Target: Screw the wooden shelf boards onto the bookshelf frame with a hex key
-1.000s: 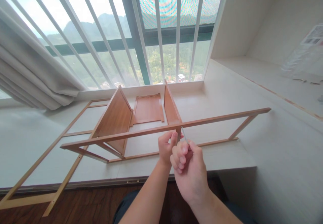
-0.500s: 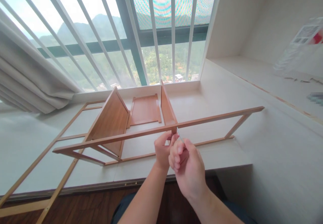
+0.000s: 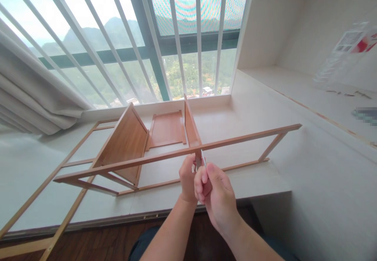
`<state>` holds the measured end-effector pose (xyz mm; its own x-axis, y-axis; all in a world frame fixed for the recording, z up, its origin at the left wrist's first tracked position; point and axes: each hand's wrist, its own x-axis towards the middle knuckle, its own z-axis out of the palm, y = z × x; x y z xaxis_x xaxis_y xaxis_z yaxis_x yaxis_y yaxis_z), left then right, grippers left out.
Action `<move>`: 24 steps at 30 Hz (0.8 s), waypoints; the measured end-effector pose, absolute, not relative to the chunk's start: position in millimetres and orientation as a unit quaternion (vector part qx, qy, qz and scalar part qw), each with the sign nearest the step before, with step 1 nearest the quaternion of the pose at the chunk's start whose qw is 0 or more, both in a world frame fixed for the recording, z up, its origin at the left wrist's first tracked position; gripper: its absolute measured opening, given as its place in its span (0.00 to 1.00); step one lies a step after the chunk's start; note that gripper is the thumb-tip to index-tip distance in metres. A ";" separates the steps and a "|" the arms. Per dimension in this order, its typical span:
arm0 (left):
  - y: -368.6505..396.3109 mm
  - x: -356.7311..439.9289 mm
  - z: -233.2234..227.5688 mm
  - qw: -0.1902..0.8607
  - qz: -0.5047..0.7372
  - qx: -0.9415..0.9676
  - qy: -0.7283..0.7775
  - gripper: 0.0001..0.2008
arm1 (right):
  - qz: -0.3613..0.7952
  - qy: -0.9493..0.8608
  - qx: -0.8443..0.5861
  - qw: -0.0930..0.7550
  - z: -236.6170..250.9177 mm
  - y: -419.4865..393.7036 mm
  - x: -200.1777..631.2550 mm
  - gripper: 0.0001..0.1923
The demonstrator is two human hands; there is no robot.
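A pale worktop (image 3: 265, 182) ran beneath a tall barred window (image 3: 176, 37) that looked out on green hills, with a gathered white curtain (image 3: 29, 96) at the left and a recessed white shelf (image 3: 309, 92) at the right.

The right hand (image 3: 216, 196) was closed around a thin metal tool (image 3: 203, 157), whose narrow shaft stuck up from between the fingertips toward the underside of the long wooden rail (image 3: 176, 154). What kind of tool it was could not be told; only the slim shaft showed. The left hand (image 3: 187, 178) sat just beside and partly behind the right one, its fingers curled up against the rail at the spot where an upright wooden panel (image 3: 191, 129) met it. Whether it pinched anything small there could not be seen.

That rail formed the near top edge of a partly built wooden shelf frame (image 3: 265, 151), standing on the worktop in front of the person. A second, larger panel (image 3: 125, 143) leaned at an angle within the frame to the left, and a flat panel (image 3: 166, 129) lay on the worktop between the two uprights. Another slatted frame (image 3: 73, 163) lay flat farther left, one corner hanging past the worktop's edge over the dark wood floor (image 3: 97, 241). A clear plastic bag (image 3: 344, 53) with printed paper leaned on the shelf at the far right.
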<state>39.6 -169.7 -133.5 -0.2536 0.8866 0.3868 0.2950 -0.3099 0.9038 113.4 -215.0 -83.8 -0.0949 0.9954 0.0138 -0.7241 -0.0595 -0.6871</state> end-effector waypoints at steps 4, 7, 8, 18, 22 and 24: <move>-168.4 35.6 -131.9 0.173 0.569 0.599 0.536 0.05 | 0.696 -0.275 -0.240 0.619 -84.1 -212.6 114.8 0.25; -165.3 35.5 -132.5 0.139 0.566 0.605 0.543 0.06 | 0.699 -0.272 -0.244 0.614 -83.6 -213.3 115.1 0.26; -163.9 36.0 -132.9 0.147 0.558 0.606 0.548 0.08 | 0.701 -0.272 -0.242 0.613 -83.5 -213.3 115.5 0.26; -154.8 31.5 -129.6 0.257 0.488 0.631 0.546 0.12 | 0.712 -0.258 -0.215 0.617 -87.2 -210.4 120.7 0.21; -154.4 31.4 -125.7 0.295 0.487 0.621 0.538 0.11 | 0.733 -0.247 -0.198 0.602 -85.1 -210.0 121.0 0.21; -154.2 32.1 -126.2 0.302 0.488 0.616 0.540 0.11 | 0.739 -0.240 -0.195 0.598 -84.6 -209.2 121.5 0.21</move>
<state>32.1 -154.2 -126.2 -0.0584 0.9597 0.2748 0.3707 -0.2347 0.8986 121.5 -209.2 -84.6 -0.2091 0.9779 -0.0017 -0.7900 -0.1699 -0.5891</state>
